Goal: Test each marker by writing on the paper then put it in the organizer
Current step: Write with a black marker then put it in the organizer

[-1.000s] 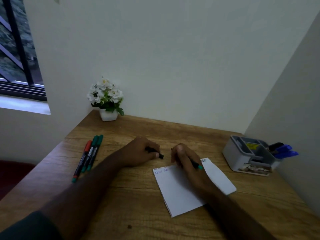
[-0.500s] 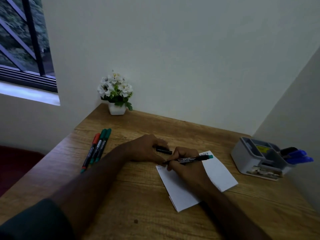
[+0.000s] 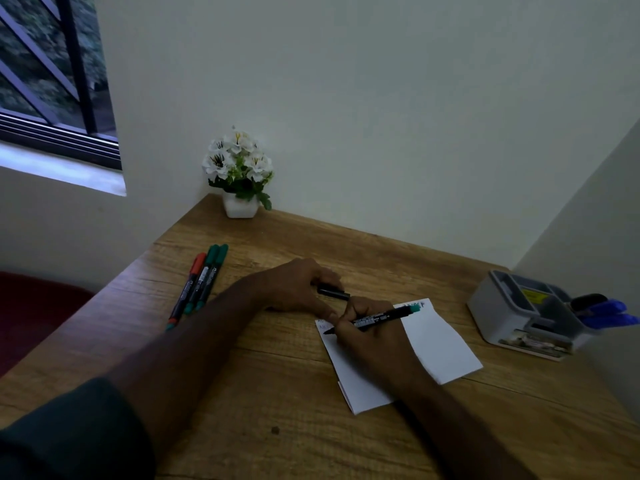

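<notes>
My right hand (image 3: 372, 336) grips a black marker with a green end (image 3: 379, 318), its tip down on the top left corner of the white folded paper (image 3: 440, 344). Faint writing shows along the paper's top edge. My left hand (image 3: 298, 287) rests on the table just left of the paper and holds the marker's black cap (image 3: 333, 292). Three capped markers, one red (image 3: 188, 285) and two green (image 3: 207, 277), lie side by side at the table's left. The grey organizer (image 3: 512, 310) stands at the right with blue markers (image 3: 609, 313) in it.
A white pot of white flowers (image 3: 240, 174) stands in the back left corner of the wooden table (image 3: 277, 427). Walls close in behind and on the right. A window lies to the upper left.
My right hand turned the marker from pointing away to tip down on the paper's top left corner. My left hand kept the cap and settled beside the paper.
</notes>
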Demonstrator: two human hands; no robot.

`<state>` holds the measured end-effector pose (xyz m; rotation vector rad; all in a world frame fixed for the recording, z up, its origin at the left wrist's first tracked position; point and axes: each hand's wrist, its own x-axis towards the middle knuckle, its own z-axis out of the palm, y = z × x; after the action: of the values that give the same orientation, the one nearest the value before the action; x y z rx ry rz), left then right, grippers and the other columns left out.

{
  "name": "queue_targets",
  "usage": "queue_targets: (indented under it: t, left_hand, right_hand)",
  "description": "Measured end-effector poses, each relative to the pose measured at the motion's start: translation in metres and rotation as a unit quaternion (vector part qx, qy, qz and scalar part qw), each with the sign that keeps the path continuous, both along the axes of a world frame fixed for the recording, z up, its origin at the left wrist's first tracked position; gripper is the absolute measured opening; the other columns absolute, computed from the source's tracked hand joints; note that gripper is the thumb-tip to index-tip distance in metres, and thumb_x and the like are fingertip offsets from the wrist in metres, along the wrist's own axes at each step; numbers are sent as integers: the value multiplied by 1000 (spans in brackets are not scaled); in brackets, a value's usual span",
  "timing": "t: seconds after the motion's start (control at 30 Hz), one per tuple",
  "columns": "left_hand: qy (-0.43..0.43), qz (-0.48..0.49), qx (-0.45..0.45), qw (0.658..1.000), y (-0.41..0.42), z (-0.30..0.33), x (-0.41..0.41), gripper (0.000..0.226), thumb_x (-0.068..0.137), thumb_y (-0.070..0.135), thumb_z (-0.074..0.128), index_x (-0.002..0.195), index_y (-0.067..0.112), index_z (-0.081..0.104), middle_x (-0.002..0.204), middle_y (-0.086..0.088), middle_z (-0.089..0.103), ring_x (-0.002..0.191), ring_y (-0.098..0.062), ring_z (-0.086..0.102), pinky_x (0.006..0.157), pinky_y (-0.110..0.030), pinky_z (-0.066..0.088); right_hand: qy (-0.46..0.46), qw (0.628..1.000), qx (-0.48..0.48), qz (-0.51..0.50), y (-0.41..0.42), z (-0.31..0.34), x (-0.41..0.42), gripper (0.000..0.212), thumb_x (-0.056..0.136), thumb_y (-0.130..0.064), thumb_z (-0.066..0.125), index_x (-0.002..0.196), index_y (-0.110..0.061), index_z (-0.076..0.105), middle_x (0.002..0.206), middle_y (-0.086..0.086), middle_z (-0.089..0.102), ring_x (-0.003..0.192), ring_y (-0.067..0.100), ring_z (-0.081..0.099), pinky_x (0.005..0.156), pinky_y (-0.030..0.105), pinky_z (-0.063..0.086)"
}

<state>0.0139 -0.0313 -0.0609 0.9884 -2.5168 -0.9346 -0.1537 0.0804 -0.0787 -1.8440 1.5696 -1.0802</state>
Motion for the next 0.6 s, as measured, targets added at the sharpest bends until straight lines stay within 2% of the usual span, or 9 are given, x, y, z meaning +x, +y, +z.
queue_targets:
  t: [0.13, 0.3, 0.5, 0.6]
  left_hand:
    - [-7, 1, 0, 1000, -2, -2, -1, 62, 77, 37, 80, 134, 25, 58, 150, 3, 46, 138, -13, 40, 116, -40, 33]
    - [-5, 0, -7, 1000, -1, 0, 1, 65, 77, 34, 80, 136, 22, 56, 150, 4, 44, 138, -13, 39, 117, -35, 30]
    - [-4, -5, -1, 1000, -4, -5, 0, 63, 76, 38, 80, 134, 26, 58, 149, 3, 47, 137, -14, 42, 116, -41, 33]
    - [-2, -5, -2, 1000, -7, -8, 0, 61, 74, 45, 79, 131, 30, 60, 145, 6, 51, 133, -13, 46, 113, -44, 36]
  right_hand:
    - [1, 1000, -3, -3, 2, 4, 2, 25, 85, -23, 72, 64, -15, 61, 66, -12, 63, 65, 1, 57, 60, 16, 44]
    - [11, 1000, 8, -6, 3, 5, 4, 28, 86, -29, 72, 64, -18, 59, 66, -11, 62, 64, 2, 57, 59, 16, 44]
    - [28, 1000, 6, -7, 5, 7, 5, 35, 86, -25, 74, 59, -22, 53, 60, -17, 59, 59, -2, 54, 56, 14, 41]
    - [29, 1000, 3, -9, 4, 7, 6, 29, 86, -28, 71, 63, -21, 56, 65, -15, 61, 64, 0, 57, 59, 14, 43]
